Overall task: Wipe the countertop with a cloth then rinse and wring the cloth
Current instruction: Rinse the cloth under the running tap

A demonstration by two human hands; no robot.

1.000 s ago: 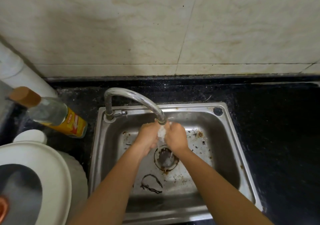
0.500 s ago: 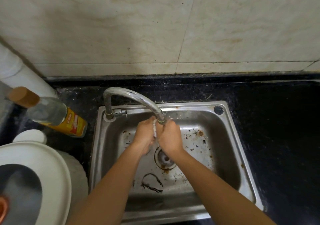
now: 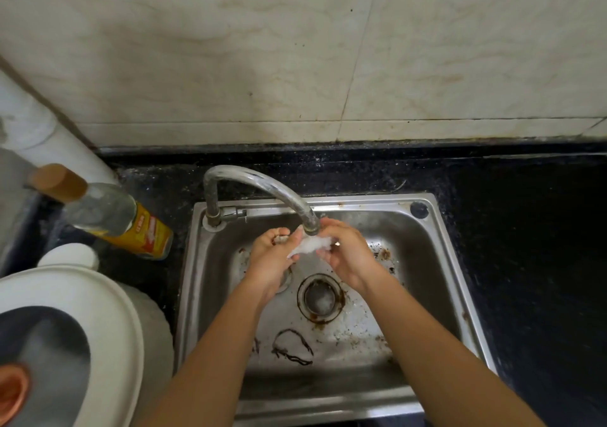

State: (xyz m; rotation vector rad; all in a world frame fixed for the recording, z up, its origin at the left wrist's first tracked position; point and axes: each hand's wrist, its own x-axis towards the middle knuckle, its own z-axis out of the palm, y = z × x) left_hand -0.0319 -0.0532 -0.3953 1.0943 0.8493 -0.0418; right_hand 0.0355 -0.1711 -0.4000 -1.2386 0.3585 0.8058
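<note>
Cloth [image 3: 310, 245] pinched between left hand [image 3: 274, 259], right hand [image 3: 345, 252]

Cream marbled wall tiles [image 3: 295, 49], stained along the grout, fill 12 o'clock. A white pipe [image 3: 49, 131] slants at 10 o'clock. Black speckled countertop [image 3: 525, 262] spreads toward 3 o'clock around a steel sink [image 3: 361, 202]; a white lidded appliance [image 3: 108, 311] sits at 8 o'clock.

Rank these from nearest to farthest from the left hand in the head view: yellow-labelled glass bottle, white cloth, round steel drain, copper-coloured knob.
1. White cloth, gripped by the left hand itself, under the tap.
2. Round steel drain, just below and right of the hand.
3. Yellow-labelled glass bottle, well off to the left.
4. Copper-coloured knob, bottom-left corner of the view.
</note>
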